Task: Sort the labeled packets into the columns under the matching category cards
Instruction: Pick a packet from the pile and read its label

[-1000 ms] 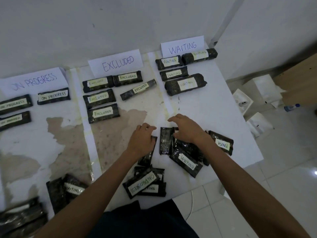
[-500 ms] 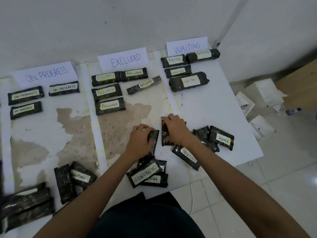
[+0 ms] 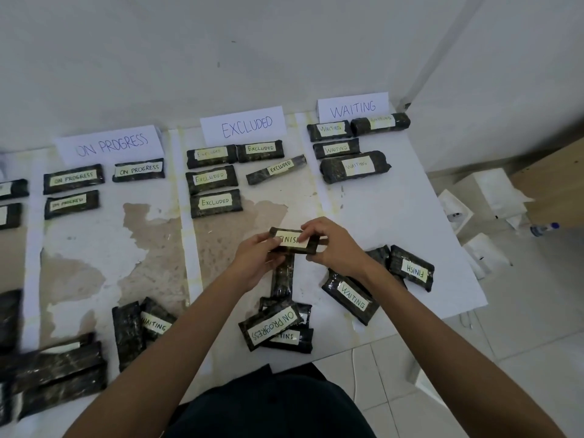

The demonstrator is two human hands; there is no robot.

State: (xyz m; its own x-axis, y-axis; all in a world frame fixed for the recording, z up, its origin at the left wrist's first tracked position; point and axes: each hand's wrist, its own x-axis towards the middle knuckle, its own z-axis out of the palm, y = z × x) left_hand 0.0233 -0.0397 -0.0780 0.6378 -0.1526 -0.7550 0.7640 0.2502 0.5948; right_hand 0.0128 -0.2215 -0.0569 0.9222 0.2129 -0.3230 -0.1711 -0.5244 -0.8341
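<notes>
Tabletop (image 3: 395,216): white, stained.
Change: black wrapped FINISH packet (image 3: 295,242) now lifted.
Hands: left hand (image 3: 256,261), right hand (image 3: 337,248) pinching its ends.

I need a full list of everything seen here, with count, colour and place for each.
Cards: 3, white, table's far edge, reading ON PROGRESS, EXCLUDED, WAITING.
ON PROGRESS packets: 3, dark, under their card.
EXCLUDED packets: 5, dark, under their card.
WAITING packets: 4, dark, under their card.
Cut-off packets: 2, dark, far left edge.
Loose packets: many, dark, near edge, some stacked, count unclear.
Held packet: 1, dark, labelled FINISH, above the table's middle.
Table: 1, white with brown patches, against the wall.
Boxes: several, white, floor at right.
Bottle: 1, clear with blue cap, floor at right.
Left hand: 1, holds the held packet's left end.
Right hand: 1, holds its right end.
</notes>
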